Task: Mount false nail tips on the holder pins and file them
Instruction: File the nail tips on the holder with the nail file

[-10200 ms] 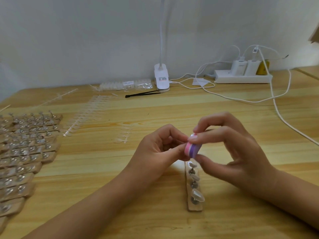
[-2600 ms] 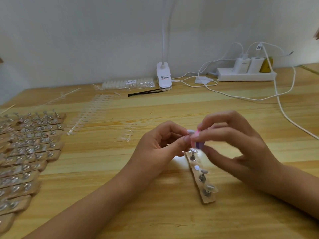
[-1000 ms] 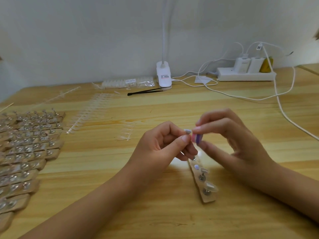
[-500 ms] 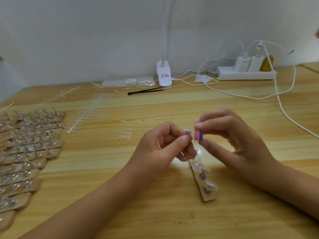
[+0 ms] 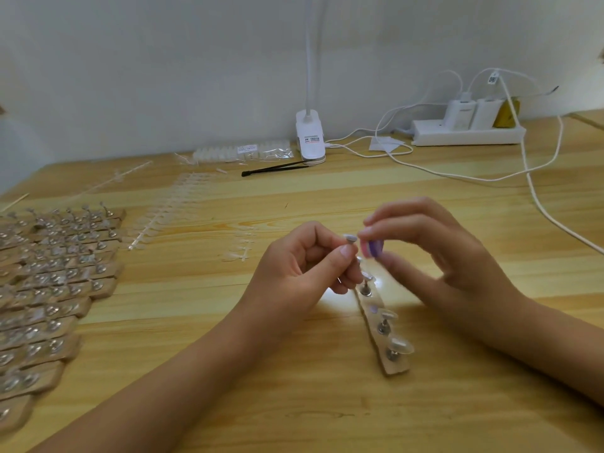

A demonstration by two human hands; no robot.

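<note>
Both hands are working just above the holder strip on the table: the right hand is pinching a pink-and-purple file block beside the pin that the left hand is gripping upright, apparently presenting it for filing. Two clear domed nail tips are sitting on the strip's near pins.
</note>
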